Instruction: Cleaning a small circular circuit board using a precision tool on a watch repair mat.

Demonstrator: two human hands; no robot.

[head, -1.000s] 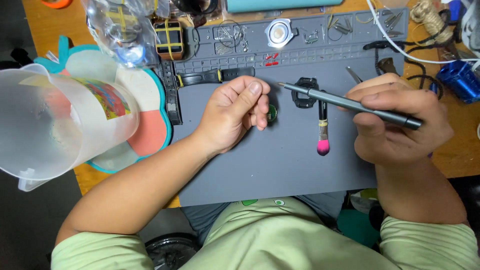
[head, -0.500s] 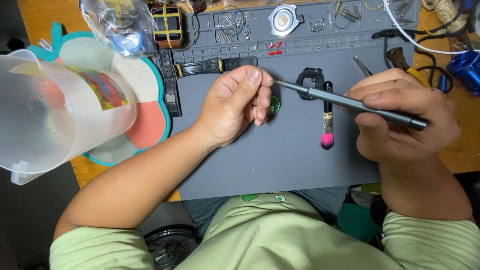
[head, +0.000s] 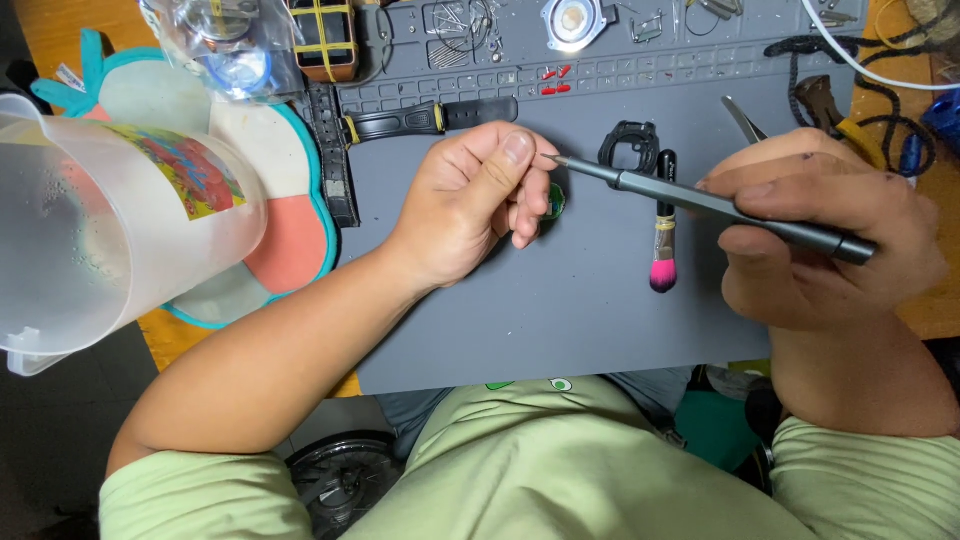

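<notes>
Screwdriver (head: 710,205) in right hand (head: 820,250) grip, tip by left hand (head: 470,205) pinching green part (head: 555,202), mid-mat (head: 560,310).

Multicolour label (head: 178,168) on frosted jug (head: 90,230), left; clear plastic bag (head: 225,45) top left, prob. packaging.

Grey mat (head: 560,300), pink-tipped brush (head: 664,235)

Probably a watch-repair bench: grey work mat (head: 560,310), watch strap (head: 430,120), small parts.
</notes>
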